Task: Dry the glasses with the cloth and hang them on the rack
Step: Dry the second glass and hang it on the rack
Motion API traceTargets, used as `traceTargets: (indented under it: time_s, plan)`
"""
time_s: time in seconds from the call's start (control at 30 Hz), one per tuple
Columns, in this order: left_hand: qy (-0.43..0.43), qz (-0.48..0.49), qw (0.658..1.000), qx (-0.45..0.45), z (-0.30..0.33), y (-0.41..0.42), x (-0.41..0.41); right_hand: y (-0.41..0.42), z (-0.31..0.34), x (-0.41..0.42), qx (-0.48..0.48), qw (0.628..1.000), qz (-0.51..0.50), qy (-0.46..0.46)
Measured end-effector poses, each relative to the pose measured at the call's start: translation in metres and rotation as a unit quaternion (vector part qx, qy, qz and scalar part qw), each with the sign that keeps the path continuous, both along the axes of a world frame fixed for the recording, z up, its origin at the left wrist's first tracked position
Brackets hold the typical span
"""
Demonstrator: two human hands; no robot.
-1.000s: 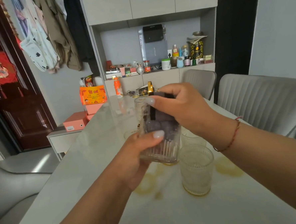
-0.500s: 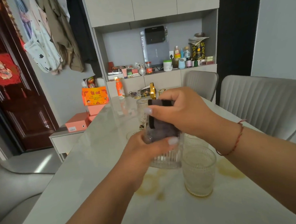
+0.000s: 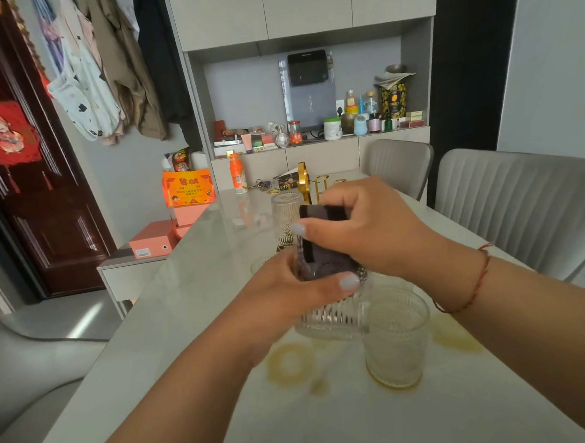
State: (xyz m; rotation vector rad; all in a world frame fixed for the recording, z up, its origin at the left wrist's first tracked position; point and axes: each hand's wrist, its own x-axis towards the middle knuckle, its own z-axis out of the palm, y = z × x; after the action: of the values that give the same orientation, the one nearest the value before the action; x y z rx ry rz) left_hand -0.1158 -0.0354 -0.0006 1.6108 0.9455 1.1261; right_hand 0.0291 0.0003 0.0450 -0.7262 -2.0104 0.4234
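**Ribbed glass held above tabletop, dark cloth stuffed inside**

Gripped by left hand, fingers curled round the ribbed glass, raised over the pale tabletop. Pinched in right hand: dark cloth, pushed into the mouth. Just beside, standing: second glass. Farther back: third glass, gold rack.

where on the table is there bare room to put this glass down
Bare tabletop left of the left hand, and the near strip below the standing glass. Crowded around that glass and toward the gold rack.
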Motion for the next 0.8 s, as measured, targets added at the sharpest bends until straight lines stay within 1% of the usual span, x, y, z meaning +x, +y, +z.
traceTargets:
  time_s: [0.07,0.13,0.3,0.4,0.5,0.57,0.6,0.8]
  plan:
    - [0.004,0.023,1.000,0.013,0.002,0.000,0.003,-0.002,-0.003,-0.005,0.027,0.999,-0.016,-0.018]
    - [-0.026,0.016,1.000,0.006,-0.002,0.000,0.001,-0.002,-0.003,-0.006,0.030,0.999,-0.005,-0.012]
    - [-0.119,-0.064,0.990,-0.048,-0.003,-0.006,-0.004,-0.001,-0.003,-0.001,-0.022,0.993,0.102,0.061]
    - [-0.207,-0.130,0.966,-0.081,-0.007,-0.006,-0.007,0.000,-0.003,0.002,-0.067,0.980,0.167,0.084]
    - [-0.287,-0.210,0.929,-0.097,-0.008,-0.004,-0.008,-0.001,-0.002,0.006,-0.113,0.960,0.238,0.097]
    - [-0.322,-0.264,0.903,-0.103,-0.007,-0.004,-0.008,-0.002,-0.003,0.008,-0.128,0.949,0.268,0.101]
    - [-0.328,-0.274,0.898,-0.106,-0.007,-0.003,-0.009,0.000,-0.004,0.008,-0.129,0.947,0.278,0.101]
    - [-0.339,-0.214,0.908,-0.121,-0.012,-0.006,-0.014,0.008,-0.011,0.013,-0.198,0.915,0.330,0.118]
